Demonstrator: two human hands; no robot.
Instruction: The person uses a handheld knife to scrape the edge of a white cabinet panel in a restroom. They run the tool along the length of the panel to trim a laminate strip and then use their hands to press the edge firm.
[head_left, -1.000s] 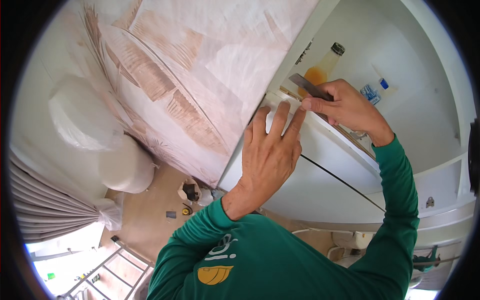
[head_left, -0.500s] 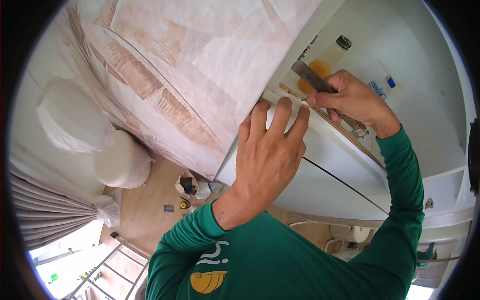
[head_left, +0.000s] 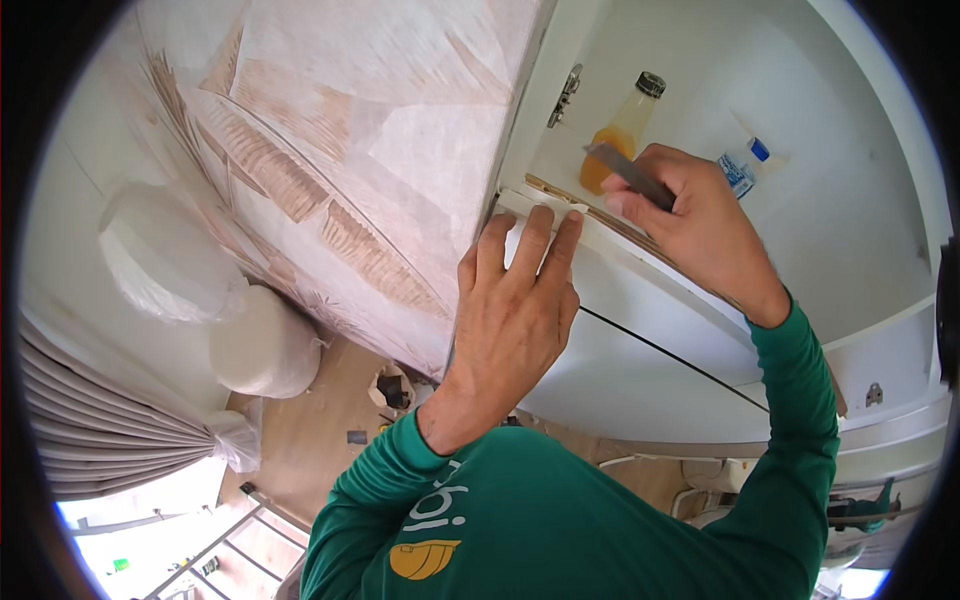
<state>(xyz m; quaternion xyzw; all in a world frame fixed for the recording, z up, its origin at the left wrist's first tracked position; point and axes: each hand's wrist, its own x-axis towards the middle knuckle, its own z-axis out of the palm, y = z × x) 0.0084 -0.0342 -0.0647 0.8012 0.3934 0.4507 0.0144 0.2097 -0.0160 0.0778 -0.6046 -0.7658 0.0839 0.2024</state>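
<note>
White cabinet interior (head_left: 700, 115) carries a dark-capped bottle (head_left: 623, 127) part-filled with orange liquid and, right of the bottle, a blue-capped container (head_left: 738, 174); wood-toned floor (head_left: 300, 440), well left of the bottle, carries an open bag (head_left: 392, 390).

Soft, even light fills the scene, blowing out to white glare below the curtain (head_left: 110, 410), while well right of it the cabinet (head_left: 820, 150) bows toward a black rim.

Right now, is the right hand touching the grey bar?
Touching: the head view shows the right hand gripping the grey bar between thumb and fingers.
</note>
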